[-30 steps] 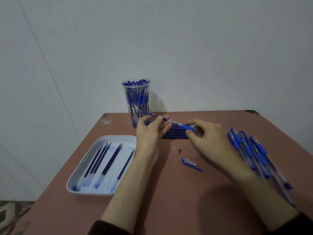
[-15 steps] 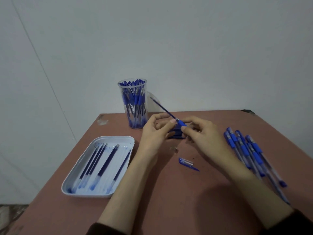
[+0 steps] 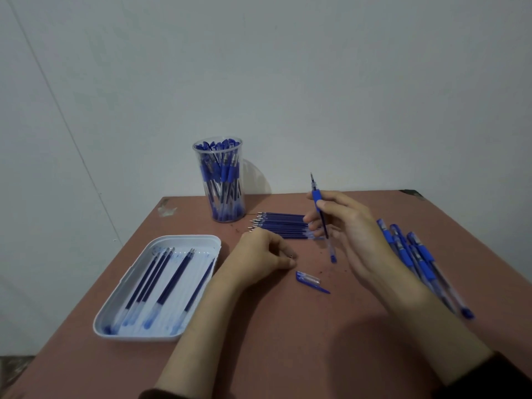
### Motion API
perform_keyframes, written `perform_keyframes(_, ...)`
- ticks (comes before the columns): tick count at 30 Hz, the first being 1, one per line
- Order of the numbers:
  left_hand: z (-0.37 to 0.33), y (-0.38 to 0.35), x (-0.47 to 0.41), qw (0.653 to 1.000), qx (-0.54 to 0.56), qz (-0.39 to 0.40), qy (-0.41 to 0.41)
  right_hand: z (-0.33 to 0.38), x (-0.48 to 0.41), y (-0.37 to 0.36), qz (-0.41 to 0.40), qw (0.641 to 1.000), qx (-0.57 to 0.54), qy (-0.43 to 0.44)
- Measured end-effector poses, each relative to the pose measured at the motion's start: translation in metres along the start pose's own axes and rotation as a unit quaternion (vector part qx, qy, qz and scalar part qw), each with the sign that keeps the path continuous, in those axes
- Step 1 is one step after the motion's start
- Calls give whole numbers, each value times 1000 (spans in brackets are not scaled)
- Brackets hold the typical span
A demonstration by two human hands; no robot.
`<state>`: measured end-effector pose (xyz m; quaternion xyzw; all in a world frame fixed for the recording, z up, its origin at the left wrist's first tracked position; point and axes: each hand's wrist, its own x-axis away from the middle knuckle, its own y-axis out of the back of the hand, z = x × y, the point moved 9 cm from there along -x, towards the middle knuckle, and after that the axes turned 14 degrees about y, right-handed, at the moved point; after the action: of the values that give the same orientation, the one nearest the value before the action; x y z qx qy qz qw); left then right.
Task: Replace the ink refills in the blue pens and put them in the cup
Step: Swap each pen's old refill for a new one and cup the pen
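two bare hands at a worn reddish-brown table (image 3: 288,341), one blue pen held up

nearest, a white tray (image 3: 115,326) of spent refills (image 3: 169,286) sits left; a loose pen cap (image 3: 309,279) lies between the hands. the left hand (image 3: 264,254) rests on the table, fingers curled, pinching a tiny part (image 3: 292,257). the right hand (image 3: 345,228) grips the blue pen (image 3: 322,217) near upright, beside a pile of pens (image 3: 414,254). farther, a row of new refills (image 3: 285,226), then the clear cup (image 3: 220,180) full of pens, against a plain pale wall (image 3: 345,82).
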<state>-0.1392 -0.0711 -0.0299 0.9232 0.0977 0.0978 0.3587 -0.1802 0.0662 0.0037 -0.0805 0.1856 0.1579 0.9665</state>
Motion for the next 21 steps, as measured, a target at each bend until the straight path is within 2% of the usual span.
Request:
perform_keyframes(1,1,2,-1,999,45,-9,2,0,0,-1,2,1000,2,2)
perform_keyframes(3,6,9,-3,973,226,-21,24,1,0,-2,8,1000,23,11)
perform_keyframes(6,10,19,-3,890,454,-14,35,8,-2,-2,27,983,165,79)
perform_keyframes(8,10,20,-2,840,542,6,38,13,-2,-3,40,951,275,133)
perform_keyframes(10,10,20,-2,816,576,15,41,15,-1,-5,53,924,343,164)
perform_keyframes(15,9,19,-4,815,577,28,35,12,0,-10,74,906,377,176)
perform_keyframes(21,4,15,-2,848,528,32,21,16,3,-14,79,900,387,185)
